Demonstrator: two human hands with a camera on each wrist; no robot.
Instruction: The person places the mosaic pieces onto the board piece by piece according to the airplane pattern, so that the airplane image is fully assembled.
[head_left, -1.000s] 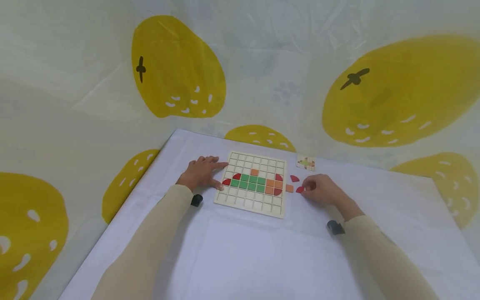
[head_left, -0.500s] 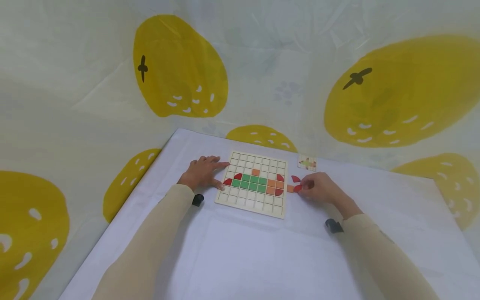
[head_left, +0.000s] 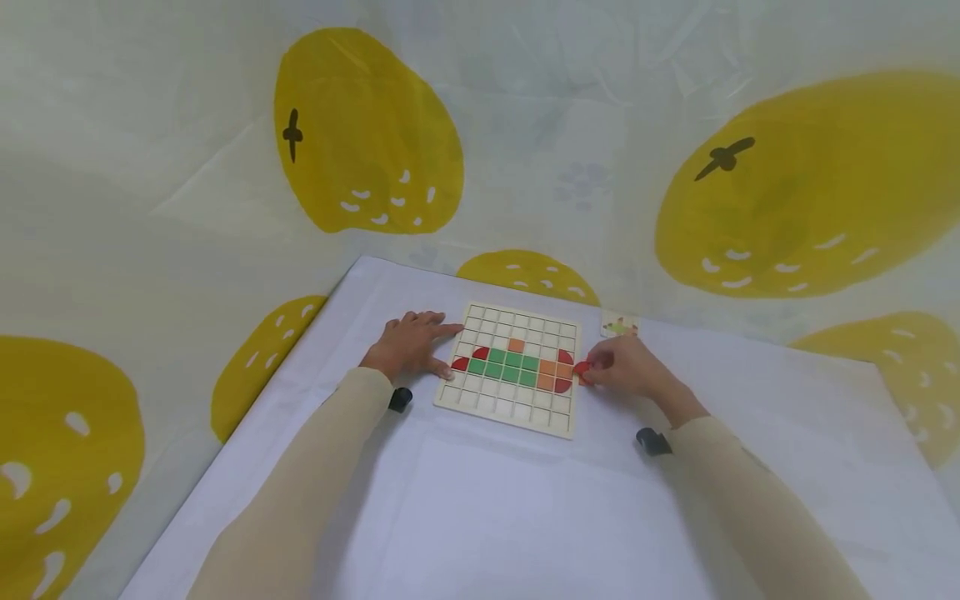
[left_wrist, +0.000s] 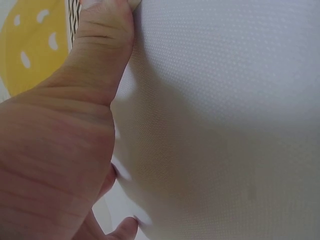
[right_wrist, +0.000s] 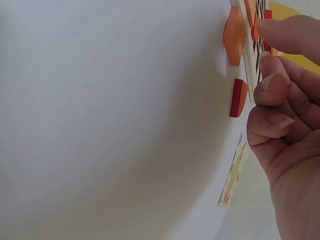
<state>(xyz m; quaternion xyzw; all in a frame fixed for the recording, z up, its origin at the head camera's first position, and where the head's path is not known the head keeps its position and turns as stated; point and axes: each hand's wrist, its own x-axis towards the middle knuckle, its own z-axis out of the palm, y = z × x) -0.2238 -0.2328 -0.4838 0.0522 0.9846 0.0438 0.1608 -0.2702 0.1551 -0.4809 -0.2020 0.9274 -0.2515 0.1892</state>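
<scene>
A wooden grid board [head_left: 501, 407] lies on the table, bearing green and orange square tiles and red quarter-round tiles in its middle rows. My left hand [head_left: 408, 343] rests at the board's left side, fingers spread, with index finger and thumb at its edge; the left wrist view shows mostly the thumb side of this hand [left_wrist: 65, 135]. At the opposite edge, my right hand [head_left: 628, 364] pinches a red quarter-round tile [head_left: 581, 367] between thumb and fingertips. Below that hand in the right wrist view, an orange square tile [right_wrist: 233, 37] and another red quarter-round tile [right_wrist: 238, 98] lie on the cloth.
Behind my right hand lies a small pattern card [head_left: 619, 323], partly covered by the hand in the head view. White cloth covers the table [head_left: 480, 517]. A curtain [head_left: 540, 125] printed with yellow fruit hangs along the back and left side.
My right hand has lifted the red quarter-round tile and carried it left, over the loose orange tile to the board's right edge. The left hand keeps its place.
</scene>
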